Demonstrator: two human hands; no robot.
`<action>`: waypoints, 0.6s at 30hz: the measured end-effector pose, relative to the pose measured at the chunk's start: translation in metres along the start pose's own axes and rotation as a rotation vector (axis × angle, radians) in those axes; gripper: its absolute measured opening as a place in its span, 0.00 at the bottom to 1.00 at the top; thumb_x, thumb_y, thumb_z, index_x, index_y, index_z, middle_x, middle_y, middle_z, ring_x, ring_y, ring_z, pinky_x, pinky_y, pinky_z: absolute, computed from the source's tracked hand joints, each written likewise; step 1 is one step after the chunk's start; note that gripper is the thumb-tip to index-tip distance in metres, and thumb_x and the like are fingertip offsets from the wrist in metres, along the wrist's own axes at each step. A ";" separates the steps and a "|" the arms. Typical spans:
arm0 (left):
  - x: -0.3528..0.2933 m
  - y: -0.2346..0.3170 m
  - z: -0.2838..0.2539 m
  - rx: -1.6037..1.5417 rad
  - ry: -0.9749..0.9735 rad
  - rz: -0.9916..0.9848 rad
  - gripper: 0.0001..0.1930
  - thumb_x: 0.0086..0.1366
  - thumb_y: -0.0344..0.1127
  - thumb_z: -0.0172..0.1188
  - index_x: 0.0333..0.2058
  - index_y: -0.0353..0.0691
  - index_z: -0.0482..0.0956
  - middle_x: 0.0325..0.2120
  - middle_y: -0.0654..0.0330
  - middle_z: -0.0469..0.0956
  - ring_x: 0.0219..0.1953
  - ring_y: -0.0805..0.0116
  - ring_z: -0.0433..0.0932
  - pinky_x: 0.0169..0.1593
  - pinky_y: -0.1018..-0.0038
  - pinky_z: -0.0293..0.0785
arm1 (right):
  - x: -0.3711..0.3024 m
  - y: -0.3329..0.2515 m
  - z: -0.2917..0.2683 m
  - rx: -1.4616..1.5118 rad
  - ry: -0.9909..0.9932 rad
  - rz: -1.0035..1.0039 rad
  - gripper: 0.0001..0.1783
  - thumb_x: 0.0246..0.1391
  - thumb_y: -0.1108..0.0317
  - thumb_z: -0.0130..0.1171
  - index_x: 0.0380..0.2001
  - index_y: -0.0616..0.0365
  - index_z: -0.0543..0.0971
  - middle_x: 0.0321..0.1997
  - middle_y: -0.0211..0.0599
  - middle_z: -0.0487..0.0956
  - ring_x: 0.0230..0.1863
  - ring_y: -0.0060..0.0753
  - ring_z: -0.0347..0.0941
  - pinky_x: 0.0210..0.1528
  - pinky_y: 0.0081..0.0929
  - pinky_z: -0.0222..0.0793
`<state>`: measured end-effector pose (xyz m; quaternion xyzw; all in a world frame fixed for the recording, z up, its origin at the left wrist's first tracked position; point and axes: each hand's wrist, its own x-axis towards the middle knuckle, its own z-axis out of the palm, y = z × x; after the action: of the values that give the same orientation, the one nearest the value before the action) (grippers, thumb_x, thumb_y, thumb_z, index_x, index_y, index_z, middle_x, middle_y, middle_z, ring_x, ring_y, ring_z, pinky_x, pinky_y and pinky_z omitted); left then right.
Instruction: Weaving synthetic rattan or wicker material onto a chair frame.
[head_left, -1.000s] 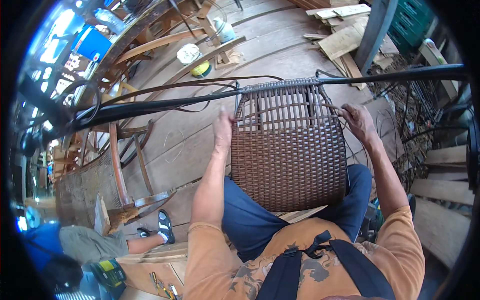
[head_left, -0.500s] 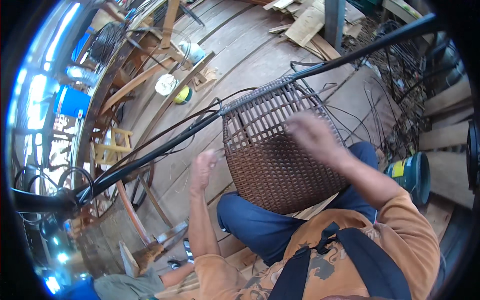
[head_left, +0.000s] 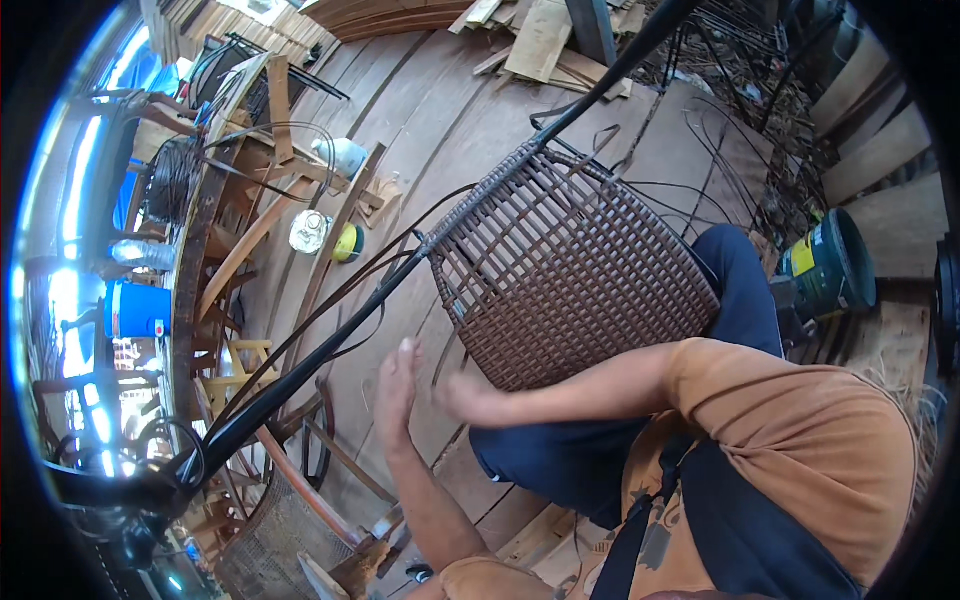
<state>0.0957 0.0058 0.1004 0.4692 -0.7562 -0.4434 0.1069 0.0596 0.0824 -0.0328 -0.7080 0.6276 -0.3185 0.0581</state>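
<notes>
A brown woven panel (head_left: 590, 285) of flat strips leans over my lap, tightly woven below and still open lattice near its upper left edge. That edge is wrapped round a long black pole (head_left: 340, 322) running diagonally across the view. My left hand (head_left: 397, 385) is raised just left of the panel's lower left corner, fingers stretched upward, with nothing visible in it. Crossing in front of my body, my right hand (head_left: 472, 398) is close beside the left one, below the panel's lower left corner. Motion blurs its fingers, so any held strip cannot be made out.
Dark loose strips (head_left: 690, 160) lie beyond the panel. A dark green bucket (head_left: 835, 265) stands at the right. Wooden boards (head_left: 540, 45) are piled at the far side. On the left are a blue bucket (head_left: 140, 308), a yellow-green container (head_left: 348, 243) and wooden furniture frames.
My right hand has swept left and down from over the panel to beside my left hand. The left hand has dropped slightly in view. My head view has shifted and turned.
</notes>
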 end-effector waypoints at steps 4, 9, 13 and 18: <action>-0.007 0.053 0.036 0.847 -0.112 0.166 0.19 0.61 0.47 0.48 0.31 0.33 0.76 0.24 0.43 0.75 0.29 0.48 0.74 0.33 0.64 0.69 | 0.022 -0.035 0.035 -0.103 0.093 -0.327 0.10 0.43 0.71 0.49 0.27 0.60 0.78 0.29 0.48 0.78 0.33 0.43 0.75 0.35 0.39 0.69; -0.064 -0.094 -0.089 -0.436 0.333 -0.256 0.14 0.61 0.42 0.51 0.24 0.38 0.74 0.13 0.64 0.69 0.16 0.70 0.69 0.23 0.75 0.67 | 0.031 0.014 -0.052 1.651 -0.275 0.615 0.19 0.51 0.51 0.53 0.29 0.58 0.73 0.22 0.34 0.73 0.18 0.25 0.69 0.22 0.28 0.67; -0.075 -0.136 -0.112 0.366 0.336 -0.287 0.14 0.60 0.42 0.51 0.32 0.33 0.73 0.16 0.59 0.72 0.18 0.65 0.71 0.26 0.71 0.69 | 0.059 0.004 -0.036 1.736 -0.115 0.886 0.17 0.57 0.52 0.43 0.32 0.56 0.71 0.21 0.32 0.71 0.21 0.27 0.70 0.17 0.28 0.64; -0.028 0.020 -0.002 0.731 0.045 0.322 0.17 0.61 0.42 0.49 0.30 0.31 0.73 0.21 0.48 0.73 0.26 0.51 0.72 0.35 0.62 0.66 | 0.009 -0.090 0.036 0.805 -0.010 -0.232 0.15 0.47 0.61 0.50 0.27 0.61 0.78 0.29 0.49 0.77 0.31 0.52 0.72 0.33 0.40 0.68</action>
<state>0.0996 0.0301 0.1242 0.3613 -0.9255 -0.1123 0.0179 0.1546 0.0811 -0.0143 -0.6963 0.3687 -0.5395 0.2969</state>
